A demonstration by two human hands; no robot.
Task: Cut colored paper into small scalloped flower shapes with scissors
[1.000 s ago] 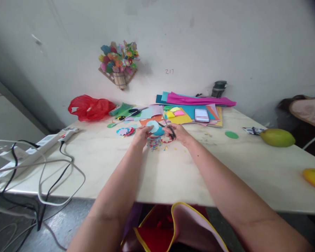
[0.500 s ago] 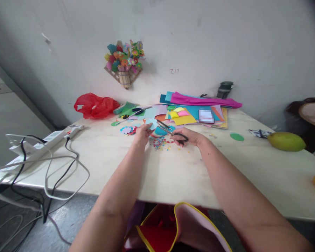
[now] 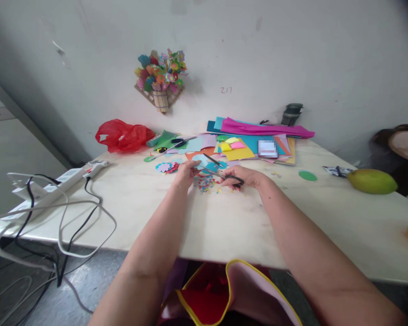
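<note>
My left hand [image 3: 187, 173] pinches a small light-blue paper piece [image 3: 200, 159]. My right hand [image 3: 237, 175] grips dark-handled scissors [image 3: 213, 172], their blades spread apart and pointing left at the paper. Beneath both hands lies a heap of tiny coloured paper scraps [image 3: 208, 184]. Left of my left hand rests a small pile of scallop-edged paper flowers [image 3: 166, 168], pale blue and red. Behind the scissors, blue paper [image 3: 216, 166] is partly covered by the blades.
A second pair of scissors [image 3: 178, 142] lies by a red plastic bag [image 3: 120, 136]. Coloured sheets [image 3: 240, 151] are stacked at the back. On the right are a green paper oval [image 3: 307, 175] and a greenish mango [image 3: 372, 181]. A power strip [image 3: 51, 192] with cables occupies the left.
The scissor blades have spread wider, the lower one now reaching to the paper near my left fingers. Both hands stay in nearly the same place.
</note>
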